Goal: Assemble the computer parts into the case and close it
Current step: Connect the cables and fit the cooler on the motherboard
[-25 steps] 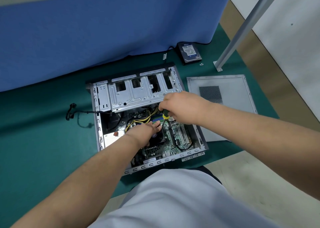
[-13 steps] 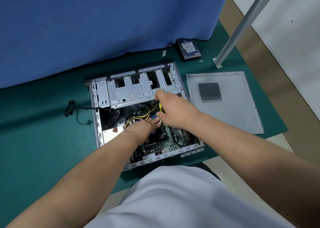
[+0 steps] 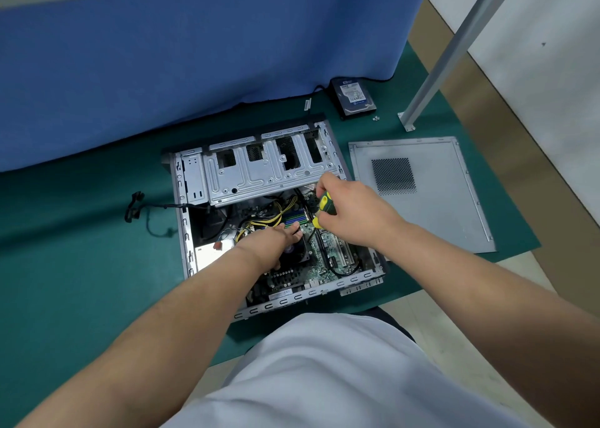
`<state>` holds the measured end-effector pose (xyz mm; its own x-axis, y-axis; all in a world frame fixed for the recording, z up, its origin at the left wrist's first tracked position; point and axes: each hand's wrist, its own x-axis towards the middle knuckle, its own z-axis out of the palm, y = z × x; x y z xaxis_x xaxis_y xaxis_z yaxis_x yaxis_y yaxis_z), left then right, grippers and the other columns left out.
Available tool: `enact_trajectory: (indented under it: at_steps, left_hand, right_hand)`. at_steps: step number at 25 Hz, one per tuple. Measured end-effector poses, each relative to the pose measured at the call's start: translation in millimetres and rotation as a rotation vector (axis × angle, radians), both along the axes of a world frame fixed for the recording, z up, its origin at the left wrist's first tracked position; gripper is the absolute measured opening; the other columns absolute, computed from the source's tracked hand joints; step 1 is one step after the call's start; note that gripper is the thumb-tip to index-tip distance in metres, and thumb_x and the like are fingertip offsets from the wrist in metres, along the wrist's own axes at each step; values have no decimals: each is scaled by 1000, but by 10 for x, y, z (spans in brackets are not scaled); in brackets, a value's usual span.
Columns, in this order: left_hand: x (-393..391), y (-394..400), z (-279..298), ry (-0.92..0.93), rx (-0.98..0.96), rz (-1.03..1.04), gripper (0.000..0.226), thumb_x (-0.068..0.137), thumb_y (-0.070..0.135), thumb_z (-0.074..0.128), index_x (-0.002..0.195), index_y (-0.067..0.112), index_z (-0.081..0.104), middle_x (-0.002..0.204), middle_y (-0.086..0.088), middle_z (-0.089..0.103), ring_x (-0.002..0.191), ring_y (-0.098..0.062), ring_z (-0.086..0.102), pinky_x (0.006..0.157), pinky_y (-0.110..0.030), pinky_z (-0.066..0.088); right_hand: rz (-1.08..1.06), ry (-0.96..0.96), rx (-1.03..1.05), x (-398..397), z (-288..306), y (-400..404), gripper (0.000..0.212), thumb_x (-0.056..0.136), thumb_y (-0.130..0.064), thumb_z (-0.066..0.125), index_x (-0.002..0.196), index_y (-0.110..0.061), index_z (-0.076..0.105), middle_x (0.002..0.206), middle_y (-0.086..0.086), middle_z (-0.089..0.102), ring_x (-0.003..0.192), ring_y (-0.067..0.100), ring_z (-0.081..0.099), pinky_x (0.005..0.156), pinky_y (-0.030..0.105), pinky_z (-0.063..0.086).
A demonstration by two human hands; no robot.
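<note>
An open grey computer case (image 3: 188, 232) lies flat on the green mat, its motherboard (image 3: 328, 252) and yellow cables (image 3: 276, 215) exposed. My right hand (image 3: 354, 213) grips a yellow and green screwdriver (image 3: 323, 206), its tip pointing down onto the board beside the black CPU fan (image 3: 295, 252). My left hand (image 3: 276, 242) rests on that fan, fingers stretched towards the screwdriver tip. The grey side panel (image 3: 435, 206) lies flat to the right of the case. A hard drive (image 3: 352, 98) sits at the back by the blue screen.
A blue partition (image 3: 194, 54) stands behind the case. A slanted metal post (image 3: 448, 54) is bolted down at the back right, with small screws (image 3: 375, 118) near its foot. A black cable (image 3: 136, 210) trails out on the left. My white shirt fills the bottom.
My right hand has shifted a little with the screwdriver, so more of the handle shows. My left hand stays on the fan. The view has drifted slightly.
</note>
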<state>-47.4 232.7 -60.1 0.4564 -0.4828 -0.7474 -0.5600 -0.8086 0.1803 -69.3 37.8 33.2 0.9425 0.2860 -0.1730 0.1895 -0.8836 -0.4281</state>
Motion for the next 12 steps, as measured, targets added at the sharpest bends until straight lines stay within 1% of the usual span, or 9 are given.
enact_trajectory:
  at_steps: [3,5,9,12]
  left_hand:
    - [30,41,-154,-6,-19,-1,100,89,0,69,163,25,7,169,8,-8,156,-24,10,120,-37,30]
    - [42,38,-186,4,-6,-4,102,89,2,71,163,25,5,169,8,-9,156,-24,8,120,-39,30]
    - [2,37,-143,-22,-37,5,98,90,-3,67,163,25,8,169,7,-7,156,-23,10,119,-37,31]
    - [-32,34,-40,-32,-54,4,95,91,-5,65,163,23,9,170,6,-5,156,-22,8,120,-37,29]
  right_hand:
    - [6,23,-4,-72,-34,-24,26,88,-30,63,106,-27,44,69,-9,49,58,10,49,48,31,27]
    - [4,25,-7,-96,-55,-34,27,88,-30,64,106,-26,45,68,-9,49,56,9,48,47,30,27]
    - [-4,37,-5,-110,-70,-43,26,88,-29,64,106,-25,45,69,-7,52,57,11,50,49,31,29]
    - [-10,41,0,-119,-79,-38,25,89,-28,64,107,-24,46,68,-7,51,56,10,50,47,30,28]
